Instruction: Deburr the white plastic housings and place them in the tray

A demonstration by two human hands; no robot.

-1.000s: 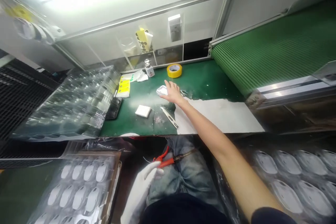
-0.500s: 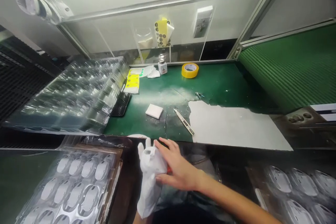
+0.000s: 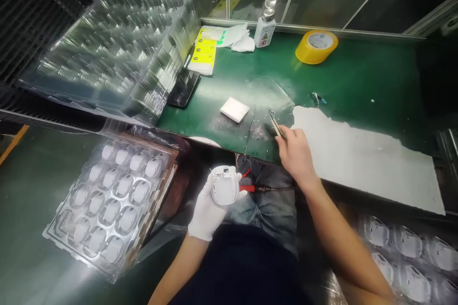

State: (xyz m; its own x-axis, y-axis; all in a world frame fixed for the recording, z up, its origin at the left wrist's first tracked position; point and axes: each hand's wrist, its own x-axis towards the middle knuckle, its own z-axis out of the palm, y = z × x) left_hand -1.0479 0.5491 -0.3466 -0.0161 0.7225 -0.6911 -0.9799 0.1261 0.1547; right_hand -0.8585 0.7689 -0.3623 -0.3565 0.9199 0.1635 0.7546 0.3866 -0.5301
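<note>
In a white glove, my left hand (image 3: pixel 210 205) grips a round white plastic housing (image 3: pixel 225 191) over my lap, its inner side with a small slot facing up. My bare right hand (image 3: pixel 296 152) has its fingers closed around a snap-off utility knife (image 3: pixel 276 126) at the front of the green bench. The knife's tip points away from me; most of its handle is covered by the fingers. A white block-shaped pad (image 3: pixel 234 110) lies on the bench left of the knife.
Clear trays of white housings stand at lower left (image 3: pixel 110 190) and lower right (image 3: pixel 411 252). Stacked empty clear trays (image 3: pixel 118 52) occupy the left. A pump bottle (image 3: pixel 265 31), yellow tape (image 3: pixel 316 47), yellow stickers (image 3: pixel 204 52) and a white sheet (image 3: pixel 361 152) are on the bench (image 3: pixel 372 76).
My right hand has left the gloved hand and moved forward right onto the utility knife. My left hand now shows the housing face up. The view has tilted down.
</note>
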